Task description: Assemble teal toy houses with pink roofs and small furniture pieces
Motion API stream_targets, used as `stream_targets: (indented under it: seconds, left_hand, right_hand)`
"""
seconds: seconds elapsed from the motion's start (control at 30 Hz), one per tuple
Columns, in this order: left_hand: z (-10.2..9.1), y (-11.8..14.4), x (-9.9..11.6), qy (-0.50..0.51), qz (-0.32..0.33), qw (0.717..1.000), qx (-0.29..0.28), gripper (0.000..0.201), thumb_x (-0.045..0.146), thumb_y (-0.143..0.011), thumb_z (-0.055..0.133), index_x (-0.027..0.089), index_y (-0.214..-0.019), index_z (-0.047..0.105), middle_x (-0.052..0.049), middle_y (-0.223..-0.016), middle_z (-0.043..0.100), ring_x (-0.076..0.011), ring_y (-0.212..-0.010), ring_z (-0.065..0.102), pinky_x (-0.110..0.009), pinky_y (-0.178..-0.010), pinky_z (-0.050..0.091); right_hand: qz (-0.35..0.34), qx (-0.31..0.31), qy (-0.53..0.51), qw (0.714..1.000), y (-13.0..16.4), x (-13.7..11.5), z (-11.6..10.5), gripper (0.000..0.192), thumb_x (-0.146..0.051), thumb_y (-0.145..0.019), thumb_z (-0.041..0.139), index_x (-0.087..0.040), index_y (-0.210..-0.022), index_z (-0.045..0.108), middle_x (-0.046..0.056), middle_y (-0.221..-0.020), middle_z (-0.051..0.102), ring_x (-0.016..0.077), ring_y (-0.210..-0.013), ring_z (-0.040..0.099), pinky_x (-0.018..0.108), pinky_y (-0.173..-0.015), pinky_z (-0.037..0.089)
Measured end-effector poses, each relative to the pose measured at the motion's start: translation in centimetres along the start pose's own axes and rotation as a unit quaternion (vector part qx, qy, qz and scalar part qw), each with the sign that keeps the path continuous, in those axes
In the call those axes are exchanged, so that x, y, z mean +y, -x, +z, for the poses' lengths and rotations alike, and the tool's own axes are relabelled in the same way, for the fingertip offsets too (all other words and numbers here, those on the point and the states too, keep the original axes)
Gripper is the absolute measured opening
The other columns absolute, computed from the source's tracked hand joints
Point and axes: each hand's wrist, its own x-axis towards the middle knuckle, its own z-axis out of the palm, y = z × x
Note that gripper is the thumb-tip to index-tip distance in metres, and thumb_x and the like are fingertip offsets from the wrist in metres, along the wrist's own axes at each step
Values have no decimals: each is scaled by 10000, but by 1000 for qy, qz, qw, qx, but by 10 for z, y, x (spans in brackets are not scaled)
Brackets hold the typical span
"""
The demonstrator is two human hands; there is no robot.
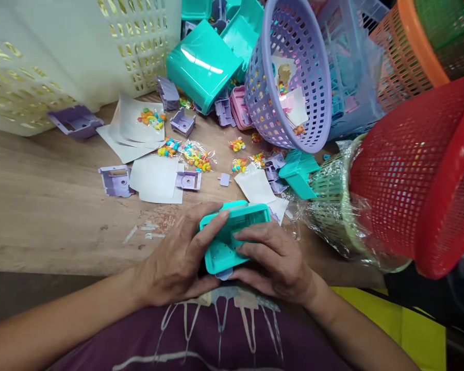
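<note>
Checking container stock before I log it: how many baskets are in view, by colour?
White basket: 1
Purple basket: 1
Orange basket: 1
Red basket: 1
Pale green basket, wrapped in clear film: 1
Total: 5
Both hands, left hand and right hand, hold a teal plastic housing, not a basket.

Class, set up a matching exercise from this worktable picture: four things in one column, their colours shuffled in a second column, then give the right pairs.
Things:
1. Box held in both hands
2. Tipped basket holding paper slips
3. Mesh basket at the right edge
4. Big crate at top left

Colours:
A. red
B. cream
C. teal
D. lilac

Pairs: 1-C, 2-D, 3-A, 4-B
</note>
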Motion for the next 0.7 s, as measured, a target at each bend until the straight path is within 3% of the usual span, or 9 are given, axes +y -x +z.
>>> stream_targets:
  seconds: [0.33, 0.53, 0.7]
  left_hand:
    - [6, 2, 6, -20, -15, 1000, 15, 994, 321, -799, 709, 116, -1552, 93, -236, -1386, 349, -360, -1291, 393, -518, -1044, 412]
    - [3, 0, 3, -13, -7, 1000, 2, 970, 357, -831, 696, 153, -1557, 87, -222, -1388, 353, -353, -1295, 389, -523, -1047, 410]
    - [5, 2, 2, -16, -12, 1000, 8, 988, 357, -822, 706, 135, -1560, 89, -226, -1408, 333, -356, -1311, 376, -507, -1068, 399]
  right_hand:
    - [-3, 11, 23, 1000, 2, -1, 5, 226, -346, -864, 708, -164, -983, 647, 115, -1023, 709, 231, -937, 660, 384, -797, 570]
    - [-5, -2, 30, 1000, 4, 0, 6, 342, -361, -862, 706, -155, -1125, 633, 118, -1045, 692, 236, -973, 647, 392, -828, 562]
    - [-6, 1, 38, 999, 5, -1, 9, 282, -360, -877, 686, -161, -1075, 657, 111, -1026, 682, 236, -950, 635, 406, -821, 556]
